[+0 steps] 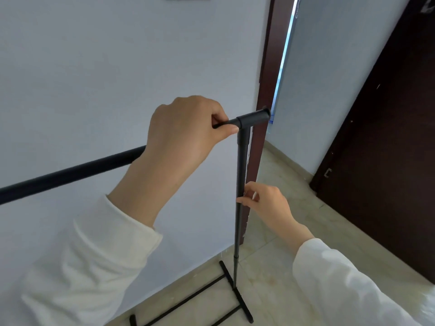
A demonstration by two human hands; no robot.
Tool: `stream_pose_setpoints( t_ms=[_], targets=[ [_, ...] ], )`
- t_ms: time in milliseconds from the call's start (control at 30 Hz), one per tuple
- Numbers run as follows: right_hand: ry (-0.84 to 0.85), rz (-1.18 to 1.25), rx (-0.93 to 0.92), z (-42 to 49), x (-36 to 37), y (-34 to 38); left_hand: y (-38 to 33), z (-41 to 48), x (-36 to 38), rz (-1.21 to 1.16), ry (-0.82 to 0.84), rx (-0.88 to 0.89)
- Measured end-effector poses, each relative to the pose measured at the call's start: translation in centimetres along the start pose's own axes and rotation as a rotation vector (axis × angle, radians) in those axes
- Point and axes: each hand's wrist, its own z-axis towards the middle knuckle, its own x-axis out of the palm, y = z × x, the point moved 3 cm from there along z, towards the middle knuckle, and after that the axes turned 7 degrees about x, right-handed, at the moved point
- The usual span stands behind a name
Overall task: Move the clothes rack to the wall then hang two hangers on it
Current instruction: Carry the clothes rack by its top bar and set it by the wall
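Note:
A black metal clothes rack (pixel 240 165) stands close against the pale wall (pixel 117 67). Its top bar runs from the left edge to a T-joint near the door frame. My left hand (pixel 186 135) is closed around the top bar just left of that joint. Lower down, my right hand (pixel 266 203) grips the rack's right upright post with its fingers. The rack's base foot and lower rails rest on the tiled floor beside the wall. No hangers are in view.
A dark brown door frame (pixel 263 90) stands just behind the rack's right end. A dark door (pixel 388 161) is at the right. Beige floor tiles (pixel 294 267) lie between the rack and the door.

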Motion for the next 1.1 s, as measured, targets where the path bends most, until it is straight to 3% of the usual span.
stream_pose_setpoints(
  t_ms=[567,767,933,1000,1100],
  targets=[
    [-0.052,0.142,0.07,2.4,1.4,0.3,1.0,1.8,0.8,0.086,-0.052,-0.003],
    [0.009,0.339,0.198,1.8,0.7,-1.1,-0.7,1.6,1.6,0.06,-0.135,0.087],
    [-0.124,0.608,0.34,-3.5,-3.0,-5.0,-8.2,-0.9,4.1,-0.245,-0.366,0.338],
    [-0.241,0.67,0.401,-7.3,-5.5,-7.4,-12.3,-3.0,7.1,-0.51,-0.236,0.329],
    [-0.44,0.762,0.488,-15.6,-9.4,-11.7,-18.8,-7.5,13.0,-0.832,0.093,0.191]
  ],
)
